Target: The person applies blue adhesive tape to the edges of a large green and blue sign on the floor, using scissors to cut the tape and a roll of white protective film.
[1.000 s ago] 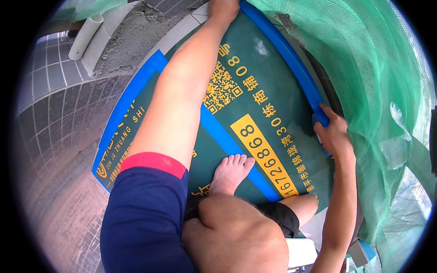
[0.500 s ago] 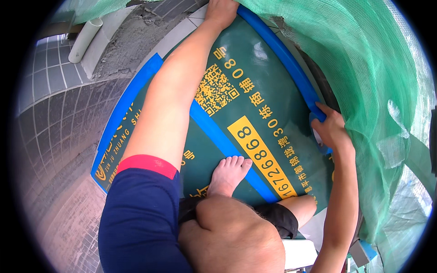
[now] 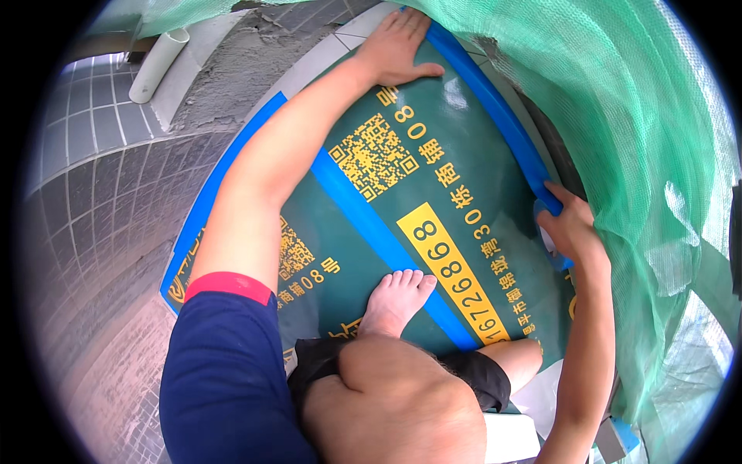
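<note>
My left hand lies spread near the far end of a dark green printed sheet, its fingertips at a blue tape strip along the right edge. My right hand grips a roll of blue tape, partly hidden by the fingers, at the lower end of that strip, whose unrolled length runs from it. A second blue band crosses the middle of the sheet, which has yellow printing and square codes. My bare foot rests on the sheet beside that band.
Green mesh netting hangs along the right and top. A tiled wall runs down the left, with a white pipe at a rough cement ledge. A white object lies at the bottom.
My left hand has flattened and spread its thumb, and my left forearm has shifted left, uncovering more printing. My right hand stays on the tape roll.
</note>
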Demonstrator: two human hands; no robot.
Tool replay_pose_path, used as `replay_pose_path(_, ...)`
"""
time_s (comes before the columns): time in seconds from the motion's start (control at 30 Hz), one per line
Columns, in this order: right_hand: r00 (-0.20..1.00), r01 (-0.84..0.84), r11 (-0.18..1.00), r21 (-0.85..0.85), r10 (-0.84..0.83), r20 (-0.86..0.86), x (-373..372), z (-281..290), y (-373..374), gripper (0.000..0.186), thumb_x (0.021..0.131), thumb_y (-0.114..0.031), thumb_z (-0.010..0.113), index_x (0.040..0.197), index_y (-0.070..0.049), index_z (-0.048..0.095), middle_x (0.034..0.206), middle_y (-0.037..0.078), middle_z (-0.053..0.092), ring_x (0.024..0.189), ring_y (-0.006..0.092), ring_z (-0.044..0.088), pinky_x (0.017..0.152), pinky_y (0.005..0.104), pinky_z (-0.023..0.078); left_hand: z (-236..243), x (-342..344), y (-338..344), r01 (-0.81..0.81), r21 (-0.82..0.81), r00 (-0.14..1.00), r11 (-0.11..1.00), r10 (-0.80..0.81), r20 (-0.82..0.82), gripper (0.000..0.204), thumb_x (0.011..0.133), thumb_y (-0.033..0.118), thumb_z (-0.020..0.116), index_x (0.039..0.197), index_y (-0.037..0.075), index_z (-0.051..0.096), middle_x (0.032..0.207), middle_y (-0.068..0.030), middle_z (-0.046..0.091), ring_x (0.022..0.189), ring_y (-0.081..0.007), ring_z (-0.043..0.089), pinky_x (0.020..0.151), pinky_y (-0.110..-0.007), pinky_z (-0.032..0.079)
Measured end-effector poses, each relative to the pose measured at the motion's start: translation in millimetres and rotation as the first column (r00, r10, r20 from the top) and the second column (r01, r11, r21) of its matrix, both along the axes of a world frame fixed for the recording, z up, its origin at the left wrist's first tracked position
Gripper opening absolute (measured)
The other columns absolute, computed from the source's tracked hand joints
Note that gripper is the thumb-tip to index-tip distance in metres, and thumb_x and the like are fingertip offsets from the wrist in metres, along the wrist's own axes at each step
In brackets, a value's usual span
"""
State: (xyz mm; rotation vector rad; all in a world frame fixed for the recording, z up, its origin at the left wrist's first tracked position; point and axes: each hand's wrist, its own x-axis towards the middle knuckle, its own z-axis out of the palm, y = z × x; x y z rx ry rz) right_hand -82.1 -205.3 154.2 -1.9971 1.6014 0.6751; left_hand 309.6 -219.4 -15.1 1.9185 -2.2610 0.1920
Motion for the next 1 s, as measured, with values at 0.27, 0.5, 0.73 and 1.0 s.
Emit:
replay_pose_path(0.27,0.997,-0.030,0.999,-0.018,0.031,0.069,1.3,1.3,-2.6,0.062,0.078,-0.023,0.065,0.140,-0.013,0.064,0.115,0.026,0.071,0.103,0.0390,0.071,0.097,0.0437,0.053,3.8,-49.4,8.3,-0.083,0.099,0.987,0.992,0.096,-0.131,0.124,0.083,0.088,0.046,0.156,-0.011,0.028,0.165,-0.0300,0.024,0.156,-0.0423,0.017,0.128,-0.047,0.013)
replay_pose_path(0.5,0.984,-0.140,0.980,-0.139,0.153,0.087,-12.7,-3.9,-0.7,0.062,0.078,-0.022,0.064,0.139,-0.012,0.064,0.111,0.025,0.072,0.098,0.0369,0.071,0.094,0.0425,0.053,12.6,-102.0,24.4,0.046,0.096,0.977,0.994,-0.025,-0.213,0.124,0.083,0.086,0.050,0.152,-0.015,0.031,0.161,-0.0338,0.027,0.154,-0.0459,0.019,0.128,-0.049,0.013)
replay_pose_path(0.73,0.996,-0.055,0.998,0.003,0.055,0.063,0.7,25.9,-2.9,0.062,0.079,-0.019,0.066,0.141,-0.012,0.063,0.107,0.022,0.073,0.095,0.0353,0.071,0.094,0.0416,0.054,23.3,-140.6,39.9,0.137,0.138,0.955,0.981,-0.094,-0.280,0.127,0.080,0.086,0.053,0.151,-0.016,0.031,0.161,-0.0350,0.027,0.154,-0.0464,0.019,0.128,-0.050,0.014)
replay_pose_path(1.0,0.907,-0.290,0.871,-0.397,0.382,0.175,-46.9,-16.2,-2.4,0.063,0.082,-0.024,0.075,0.142,-0.017,0.060,0.125,0.020,0.068,0.106,0.0363,0.069,0.101,0.0438,0.051,30.4,-254.9,70.1,0.180,0.176,0.917,0.968,-0.101,-0.386,0.126,0.076,0.082,0.062,0.153,-0.014,0.031,0.164,-0.0325,0.022,0.156,-0.0445,0.016,0.128,-0.050,0.014)
